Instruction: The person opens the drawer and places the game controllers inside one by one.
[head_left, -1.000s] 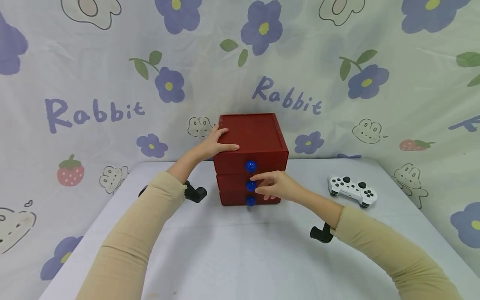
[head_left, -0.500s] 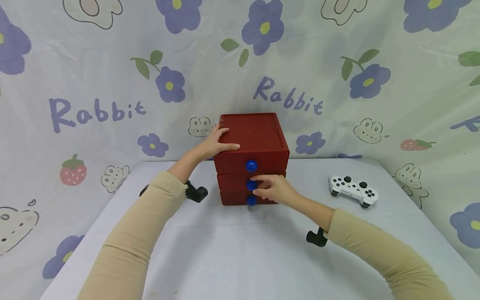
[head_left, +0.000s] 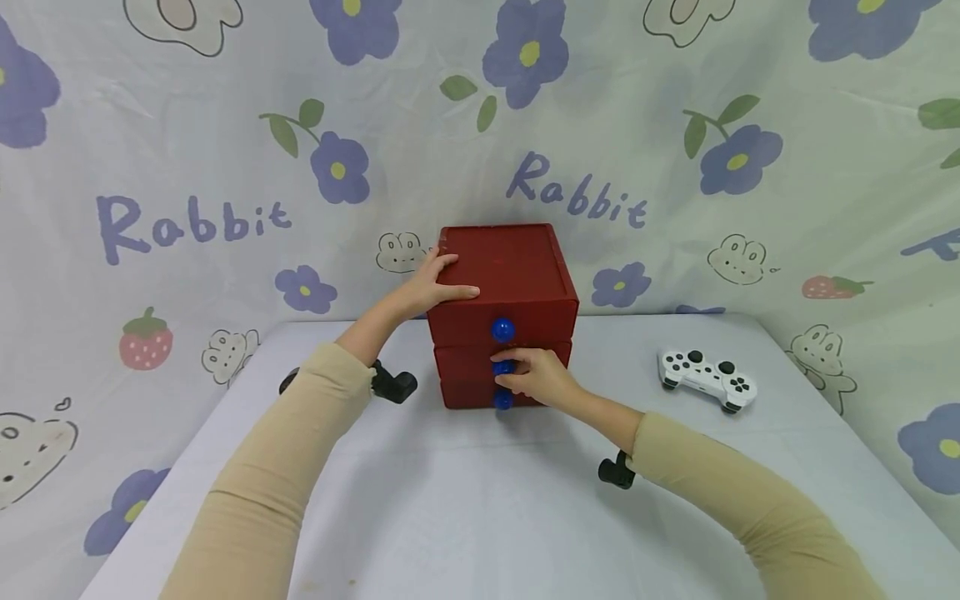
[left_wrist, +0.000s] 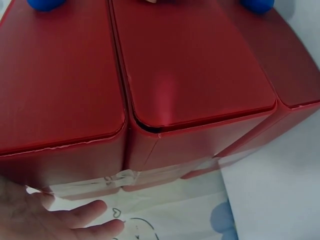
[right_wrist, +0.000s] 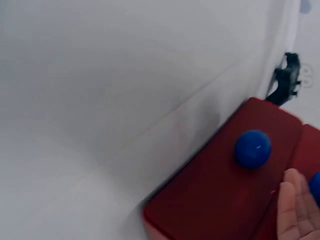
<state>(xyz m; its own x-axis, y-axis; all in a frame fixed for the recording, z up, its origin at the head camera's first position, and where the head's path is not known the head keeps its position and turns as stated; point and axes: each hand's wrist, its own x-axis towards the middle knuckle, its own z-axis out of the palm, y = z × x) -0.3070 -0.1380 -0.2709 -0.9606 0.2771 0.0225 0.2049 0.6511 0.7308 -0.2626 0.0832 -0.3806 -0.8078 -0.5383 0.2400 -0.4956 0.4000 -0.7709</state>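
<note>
A dark red cabinet [head_left: 510, 262] with three stacked drawers stands at the back of the table, each drawer bearing a round blue knob. My left hand [head_left: 429, 287] rests on its top left edge, fingers spread and thumb along the front. At the middle drawer my right hand [head_left: 546, 378] pinches the blue knob [head_left: 504, 367], index finger above and thumb below. Above it sits the top knob [head_left: 503, 330]; the bottom knob [head_left: 503, 400] shows just under the thumb. In the left wrist view a thin dark gap edges the middle drawer front [left_wrist: 190, 65].
A white game controller [head_left: 707, 379] lies on the white table [head_left: 465, 517] to the right of the cabinet. Behind the cabinet hangs a cloth [head_left: 420, 183] printed with flowers, rabbits and lettering. A black camera mount [head_left: 617, 472] hangs at the right wrist.
My right hand has moved slightly left onto the middle knob, its thumb and index finger closing around it. My left hand stays on the cabinet's top edge.
</note>
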